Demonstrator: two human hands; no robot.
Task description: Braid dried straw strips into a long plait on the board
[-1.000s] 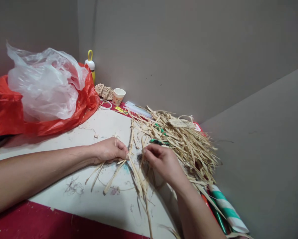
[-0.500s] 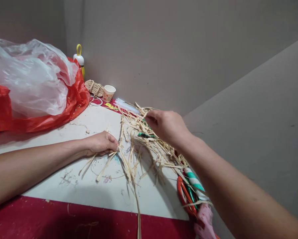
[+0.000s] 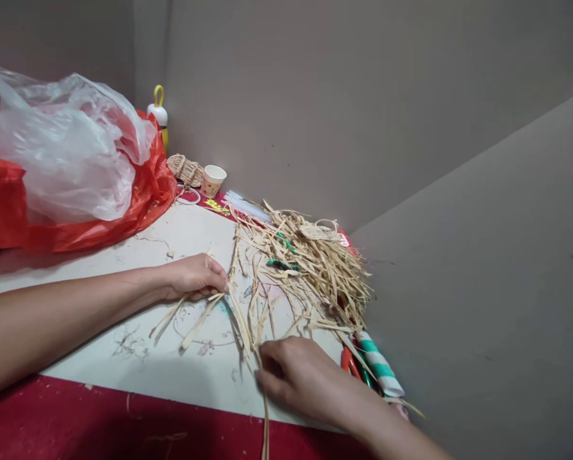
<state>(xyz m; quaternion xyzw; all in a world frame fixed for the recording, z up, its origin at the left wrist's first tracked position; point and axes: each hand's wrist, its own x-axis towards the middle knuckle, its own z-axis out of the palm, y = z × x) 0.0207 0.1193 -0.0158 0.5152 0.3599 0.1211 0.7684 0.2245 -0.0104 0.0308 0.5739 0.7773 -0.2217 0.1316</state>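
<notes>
The right hand (image 3: 300, 377), over the heap of straw (image 3: 327, 265) 0.5 s ago, is now down nearer the person, fingertips beside a long strand (image 3: 266, 428). The heap shows uncovered again; the right forearm (image 3: 377, 418) now hides most of the red handles (image 3: 347, 361).

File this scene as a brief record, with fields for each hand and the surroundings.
Left hand: pinching straw-like strands
Right hand: fingertips at the strands' lower part; grip unclear
Right of picture: pile of loose straw; green-and-white striped roll
Far edge: woven piece beside paper cup
Left of picture: crumpled white plastic bag on red bag
</notes>
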